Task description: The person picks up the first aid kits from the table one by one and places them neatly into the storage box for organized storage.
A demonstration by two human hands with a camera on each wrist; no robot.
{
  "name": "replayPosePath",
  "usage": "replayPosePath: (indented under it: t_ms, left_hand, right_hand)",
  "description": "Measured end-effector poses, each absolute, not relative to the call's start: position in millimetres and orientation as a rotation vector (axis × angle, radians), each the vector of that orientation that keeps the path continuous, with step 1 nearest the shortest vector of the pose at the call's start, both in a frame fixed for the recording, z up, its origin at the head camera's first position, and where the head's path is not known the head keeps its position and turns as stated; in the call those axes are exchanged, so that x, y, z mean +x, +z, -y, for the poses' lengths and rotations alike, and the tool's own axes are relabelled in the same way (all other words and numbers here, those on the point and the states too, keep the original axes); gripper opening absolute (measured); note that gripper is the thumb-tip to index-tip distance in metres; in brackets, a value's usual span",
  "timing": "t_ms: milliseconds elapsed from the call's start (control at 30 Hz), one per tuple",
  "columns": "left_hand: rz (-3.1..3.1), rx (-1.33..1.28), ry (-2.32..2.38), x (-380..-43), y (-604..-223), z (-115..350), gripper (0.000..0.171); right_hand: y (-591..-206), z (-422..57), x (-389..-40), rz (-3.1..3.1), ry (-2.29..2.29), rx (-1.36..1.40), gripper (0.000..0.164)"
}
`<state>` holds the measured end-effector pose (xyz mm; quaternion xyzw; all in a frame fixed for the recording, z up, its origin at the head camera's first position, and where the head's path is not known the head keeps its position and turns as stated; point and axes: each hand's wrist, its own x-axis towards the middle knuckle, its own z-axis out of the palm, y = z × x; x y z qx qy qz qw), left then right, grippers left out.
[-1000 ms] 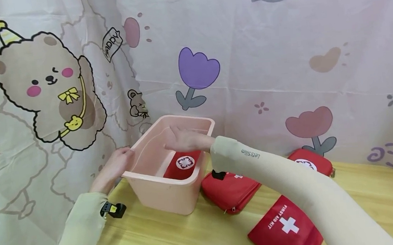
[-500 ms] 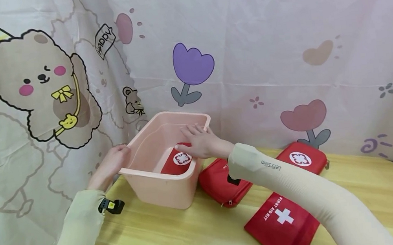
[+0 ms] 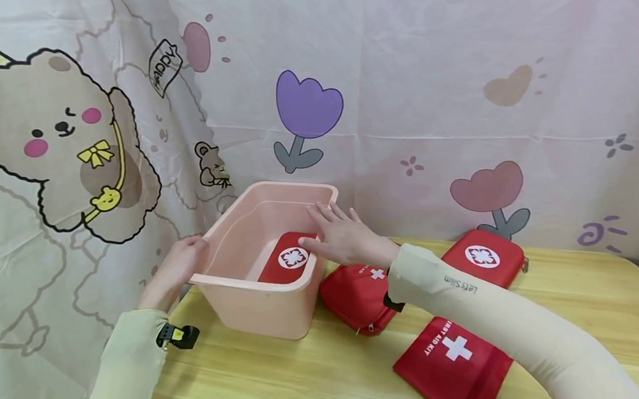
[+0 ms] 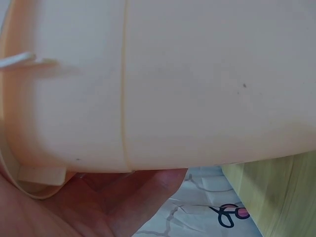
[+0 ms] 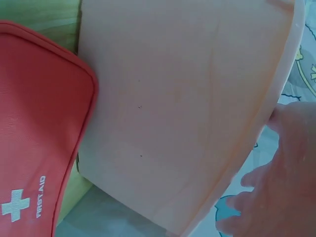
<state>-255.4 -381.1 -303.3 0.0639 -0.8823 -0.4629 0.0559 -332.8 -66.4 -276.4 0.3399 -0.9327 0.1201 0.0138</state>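
Observation:
A pink plastic basin (image 3: 258,311) stands on the table at mid-left in the head view. Inside it lies a red first aid pouch (image 3: 271,268) with a round white emblem. My left hand (image 3: 182,261) grips the basin's left rim; in the left wrist view its fingers (image 4: 148,200) lie along the outer wall (image 4: 207,89). At the opposite rim is my right hand (image 3: 349,240), fingers spread and fairly straight, with the thumb over the inside edge. The right wrist view shows this hand (image 5: 284,177) at the rim, above the outer wall (image 5: 153,98).
Right beside the basin sits a red zipped first aid bag (image 3: 351,293). Another red case (image 3: 483,257) is at the back right, partly behind the right sleeve. Nearer the front lies a flat red first aid pouch (image 3: 454,366). A printed curtain (image 3: 390,90) hangs behind the wooden table (image 3: 268,384).
My right hand has moved from over the basin's inside out to its right rim, uncovering more of the pouch inside. The left hand stays at the left rim. The head view has shifted slightly.

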Motion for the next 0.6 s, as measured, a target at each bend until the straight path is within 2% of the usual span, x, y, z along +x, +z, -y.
replayPosePath:
  t_ms: [200, 600]
  left_hand:
    - [2.658, 0.178, -1.38, -255.6, -303.0, 380.4, 0.051]
    - [2.682, 0.198, -1.417, -254.6, -301.1, 379.1, 0.058]
  right_hand:
    - [-278.4, 54.5, -326.2, 2.918, 0.436, 1.015, 0.083]
    - [-284.5, 9.4, -321.9, 2.951, 0.487, 0.903, 0.081]
